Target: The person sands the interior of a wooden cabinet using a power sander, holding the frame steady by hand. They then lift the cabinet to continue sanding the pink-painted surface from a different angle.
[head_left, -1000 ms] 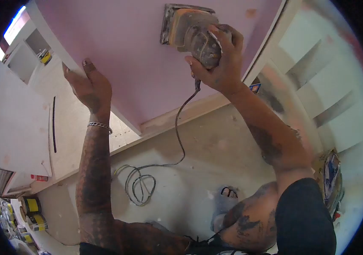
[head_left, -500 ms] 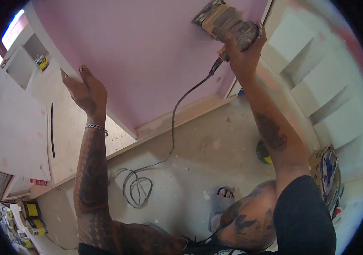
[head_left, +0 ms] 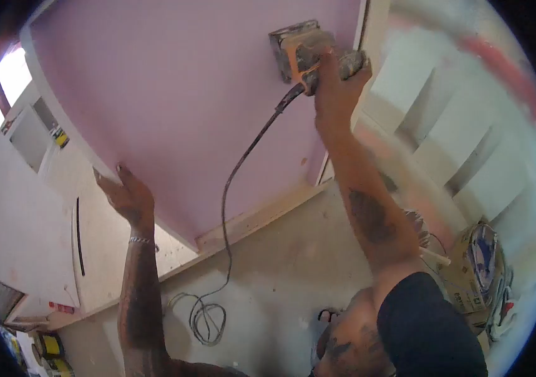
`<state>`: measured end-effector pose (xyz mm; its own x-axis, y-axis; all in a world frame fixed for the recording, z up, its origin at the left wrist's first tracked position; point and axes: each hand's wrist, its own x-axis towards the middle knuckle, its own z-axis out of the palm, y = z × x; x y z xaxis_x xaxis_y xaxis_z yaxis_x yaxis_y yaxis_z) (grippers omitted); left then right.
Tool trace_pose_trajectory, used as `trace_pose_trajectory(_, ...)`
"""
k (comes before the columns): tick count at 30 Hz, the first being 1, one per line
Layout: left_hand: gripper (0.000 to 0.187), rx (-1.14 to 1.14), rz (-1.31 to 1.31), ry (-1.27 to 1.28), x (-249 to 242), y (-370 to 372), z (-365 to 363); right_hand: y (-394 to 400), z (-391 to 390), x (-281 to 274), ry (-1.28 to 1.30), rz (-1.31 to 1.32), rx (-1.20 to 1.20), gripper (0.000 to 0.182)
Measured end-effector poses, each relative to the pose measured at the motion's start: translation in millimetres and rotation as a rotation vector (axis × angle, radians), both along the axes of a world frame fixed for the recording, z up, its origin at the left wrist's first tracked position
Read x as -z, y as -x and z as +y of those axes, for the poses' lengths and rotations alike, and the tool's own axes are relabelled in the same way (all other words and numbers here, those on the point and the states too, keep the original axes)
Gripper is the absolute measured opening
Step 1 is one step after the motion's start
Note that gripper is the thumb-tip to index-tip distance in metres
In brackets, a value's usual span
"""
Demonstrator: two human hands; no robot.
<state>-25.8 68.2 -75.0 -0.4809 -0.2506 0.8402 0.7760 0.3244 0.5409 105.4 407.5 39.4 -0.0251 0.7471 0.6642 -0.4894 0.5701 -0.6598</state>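
Note:
My right hand [head_left: 338, 88] is wrapped round a dusty orange-and-grey electric sander [head_left: 302, 53], whose flat pad lies against the pink panel [head_left: 205, 113]. From the sander's rear a dark power cord [head_left: 236, 169] hangs in front of the panel and ends in a loose coil on the floor. Lower on the left, my left hand [head_left: 128, 198] grips the pale front edge [head_left: 82, 138] of the panel's frame, thumb on the pink side and fingers around the other side.
Cord loops [head_left: 207, 320] lie on the dusty floor [head_left: 268, 276]. To the right stand a cardboard box [head_left: 463, 279] with things in it and white stepped panels [head_left: 444, 119]. Black-and-yellow tubs [head_left: 50, 345] sit at lower left. A dark strip [head_left: 79, 235] shows on the pale board.
The view has tilted upward, so more of the panel shows. The sander has shifted left across the pink surface, and its pad now faces the panel. My left hand keeps its hold on the edge.

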Motion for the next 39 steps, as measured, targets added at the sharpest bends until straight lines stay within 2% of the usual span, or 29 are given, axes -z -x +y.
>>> trace_pose_trajectory(1,0.063,-0.065,-0.011,0.072,0.4,-1.2,-1.5,0.0,-4.5,-2.5,0.097,0.022,-0.015,0.085)
trace_pose_trajectory(2,0.064,0.118,-0.033,-0.058,0.3,-2.4,-0.3,-0.2,-8.1,-6.2,0.088,0.033,-0.006,0.085)
trace_pose_trajectory(3,0.064,0.125,-0.023,-0.065,-1.9,-4.8,1.4,-0.8,-12.9,-10.0,0.212,0.073,-0.087,0.087)
trace_pose_trajectory(4,0.063,0.036,-0.071,-0.036,-4.6,-8.3,2.9,-4.8,-18.7,-14.5,0.336,0.110,-0.169,0.089)
trace_pose_trajectory(5,0.062,-0.056,-0.119,-0.007,-7.3,-11.6,4.6,-11.6,-23.5,-17.8,0.330,0.118,-0.166,0.089)
trace_pose_trajectory(7,0.061,-0.067,-0.141,-0.017,-15.8,-20.8,9.0,-26.6,-36.8,-31.1,0.479,0.066,-0.346,0.084)
trace_pose_trajectory(13,0.060,-0.118,-0.075,0.021,-8.5,-11.3,5.7,-21.4,-22.7,-32.2,0.665,0.105,-0.286,0.070)
trace_pose_trajectory(23,0.057,-0.097,-0.070,0.023,-7.0,-10.7,4.1,-23.4,-8.3,-33.2,0.672,0.079,-0.257,0.062)
trace_pose_trajectory(25,0.057,-0.111,-0.055,0.027,-5.8,-8.8,4.1,-21.3,-4.6,-29.9,0.572,0.132,-0.300,0.065)
trace_pose_trajectory(27,0.057,-0.126,-0.039,0.032,-6.6,-9.3,4.5,-23.3,-3.7,-30.3,0.565,0.121,-0.291,0.067)
trace_pose_trajectory(29,0.058,-0.098,-0.150,-0.007,-9.7,-14.0,6.0,-24.6,-4.5,-32.6,0.558,0.111,-0.285,0.068)
trace_pose_trajectory(39,0.061,-0.078,-0.090,0.007,-6.0,-10.0,3.9,-20.4,10.0,-31.3,0.482,0.066,-0.240,0.077)
